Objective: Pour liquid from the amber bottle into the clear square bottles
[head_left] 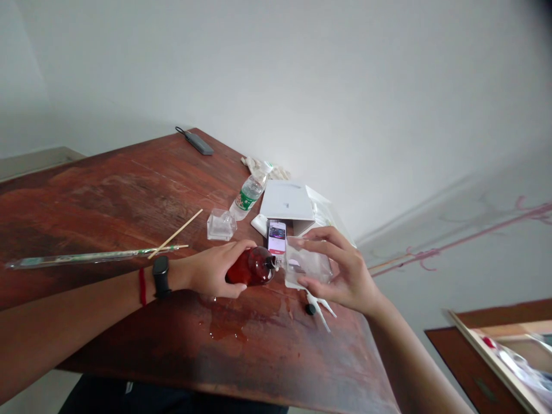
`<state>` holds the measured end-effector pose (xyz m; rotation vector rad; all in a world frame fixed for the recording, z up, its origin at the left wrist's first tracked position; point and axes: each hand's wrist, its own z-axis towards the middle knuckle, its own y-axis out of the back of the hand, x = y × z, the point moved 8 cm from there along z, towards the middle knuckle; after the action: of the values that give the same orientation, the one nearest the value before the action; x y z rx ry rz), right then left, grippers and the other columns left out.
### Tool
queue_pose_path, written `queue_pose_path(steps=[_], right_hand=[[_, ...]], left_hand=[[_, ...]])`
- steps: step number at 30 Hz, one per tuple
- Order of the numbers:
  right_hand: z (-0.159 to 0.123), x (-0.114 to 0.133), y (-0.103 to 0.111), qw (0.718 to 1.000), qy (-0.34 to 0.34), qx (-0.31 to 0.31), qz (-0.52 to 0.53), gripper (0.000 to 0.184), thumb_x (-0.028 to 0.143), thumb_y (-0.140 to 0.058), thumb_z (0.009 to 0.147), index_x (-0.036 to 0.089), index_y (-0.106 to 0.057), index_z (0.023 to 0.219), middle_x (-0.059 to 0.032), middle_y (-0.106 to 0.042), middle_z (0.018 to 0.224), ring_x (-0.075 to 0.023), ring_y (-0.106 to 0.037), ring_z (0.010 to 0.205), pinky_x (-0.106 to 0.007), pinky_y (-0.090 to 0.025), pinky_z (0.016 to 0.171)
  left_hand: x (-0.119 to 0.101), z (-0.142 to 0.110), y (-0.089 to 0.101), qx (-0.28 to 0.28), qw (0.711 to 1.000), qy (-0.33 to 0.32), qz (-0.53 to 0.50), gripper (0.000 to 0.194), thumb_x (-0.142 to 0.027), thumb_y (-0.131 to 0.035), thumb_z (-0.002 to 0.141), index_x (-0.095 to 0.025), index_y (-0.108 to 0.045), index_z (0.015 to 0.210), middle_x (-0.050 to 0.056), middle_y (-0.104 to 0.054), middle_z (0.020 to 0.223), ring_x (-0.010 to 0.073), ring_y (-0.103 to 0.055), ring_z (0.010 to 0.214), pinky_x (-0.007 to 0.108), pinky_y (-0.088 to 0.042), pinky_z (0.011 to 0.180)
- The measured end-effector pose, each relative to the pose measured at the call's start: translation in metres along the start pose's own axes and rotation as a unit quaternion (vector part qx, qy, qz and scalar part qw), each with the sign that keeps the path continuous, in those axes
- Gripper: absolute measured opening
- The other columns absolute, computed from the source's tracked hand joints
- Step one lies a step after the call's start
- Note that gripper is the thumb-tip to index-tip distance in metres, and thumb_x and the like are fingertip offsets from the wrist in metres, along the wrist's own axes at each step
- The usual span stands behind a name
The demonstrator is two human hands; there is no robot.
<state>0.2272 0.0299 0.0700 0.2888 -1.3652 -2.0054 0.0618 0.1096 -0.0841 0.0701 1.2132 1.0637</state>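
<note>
My left hand (213,270) is wrapped round a small brown bottle (251,266) that lies tipped on its side, its open neck pointing right. My right hand (345,270) grips a clear plastic cup (307,265) held tilted against the bottle's mouth. Both hover just over the brown wooden table (129,190). A black watch and a red cord sit on my left wrist. A wet spill (224,325) glistens on the table below the bottle. A small black cap (310,309) lies under my right hand beside white plastic tweezers (321,307).
A phone (276,237) leans on a white box (288,201) behind the hands. A second clear cup (221,224), a lying water bottle (248,195), wooden sticks (175,234), a long wrapped stick (86,257) and a dark flat device (198,142) lie on the table. White wall behind.
</note>
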Motion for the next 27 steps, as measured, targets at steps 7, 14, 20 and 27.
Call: queue_pose_path(steps=[7, 14, 20, 27], right_hand=[[0.010, 0.003, 0.001, 1.000, 0.014, 0.007, -0.002, 0.046, 0.045, -0.086, 0.093, 0.025, -0.076, 0.133, -0.0132, -0.070, 0.123, -0.0304, -0.071, 0.112, -0.047, -0.064, 0.094], [0.016, 0.007, 0.000, 1.000, 0.017, 0.017, -0.009, 0.046, 0.048, -0.085, 0.093, 0.026, -0.076, 0.133, -0.0127, -0.070, 0.122, -0.0304, -0.072, 0.110, -0.048, -0.064, 0.093], [0.021, 0.012, -0.001, 0.999, 0.019, 0.037, -0.014, 0.048, 0.045, -0.086, 0.092, 0.026, -0.076, 0.134, -0.0131, -0.070, 0.124, -0.0311, -0.073, 0.112, -0.046, -0.064, 0.091], [0.027, 0.015, -0.002, 0.998, 0.025, 0.057, -0.017, 0.049, 0.044, -0.086, 0.092, 0.028, -0.074, 0.137, -0.0121, -0.070, 0.124, -0.0306, -0.073, 0.112, -0.046, -0.065, 0.091]], left_hand=[[-0.001, 0.000, 0.003, 0.010, 1.000, 0.008, -0.001, 0.074, -0.034, -0.078, 0.085, -0.022, -0.044, 0.149, 0.014, -0.072, 0.133, 0.0348, -0.075, 0.116, 0.043, -0.058, 0.100], [0.002, 0.003, 0.006, 0.043, 0.999, 0.012, 0.025, 0.078, -0.038, -0.080, 0.083, -0.024, -0.044, 0.150, 0.012, -0.074, 0.132, 0.0370, -0.077, 0.115, 0.044, -0.059, 0.099], [0.007, 0.004, 0.007, 0.048, 0.998, 0.011, 0.034, 0.082, -0.042, -0.080, 0.081, -0.021, -0.042, 0.151, 0.017, -0.075, 0.133, 0.0405, -0.077, 0.115, 0.047, -0.060, 0.096], [0.006, 0.005, 0.008, 0.049, 0.998, 0.010, 0.027, 0.082, -0.042, -0.081, 0.079, -0.022, -0.044, 0.150, 0.015, -0.077, 0.129, 0.0411, -0.079, 0.110, 0.047, -0.061, 0.093]])
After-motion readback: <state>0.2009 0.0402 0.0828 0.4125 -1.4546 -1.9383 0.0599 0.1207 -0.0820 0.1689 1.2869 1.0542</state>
